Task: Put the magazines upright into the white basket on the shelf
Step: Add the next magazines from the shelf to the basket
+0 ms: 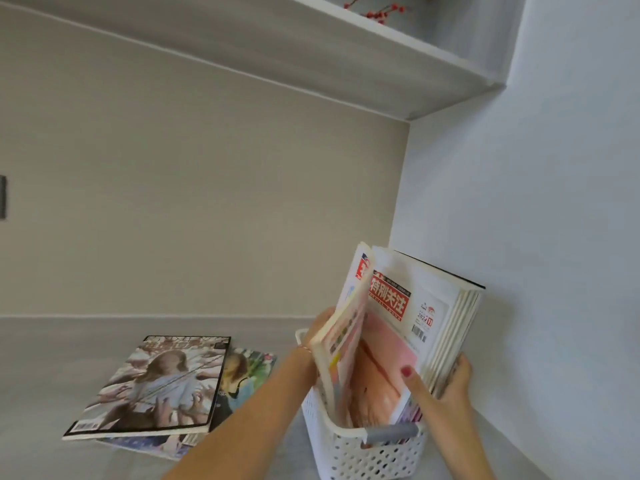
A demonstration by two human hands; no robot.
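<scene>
white basket point(349, 455) perforated, grey-handled; magazines point(408, 327) upright, perhaps several.

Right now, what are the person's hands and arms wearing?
Both forearms are bare, with no sleeves showing. The left hand has a thin red-and-pale string bracelet at the wrist. The right hand has dark red nail polish on the thumb. No rings or watch are visible.

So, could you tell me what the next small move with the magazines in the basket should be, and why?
Probably lower the tilted magazine in the left hand into the gap while the right hand holds the upright stack back. That magazine leans with its bottom edge already inside the white basket, and two more magazines lie flat on the shelf.
</scene>
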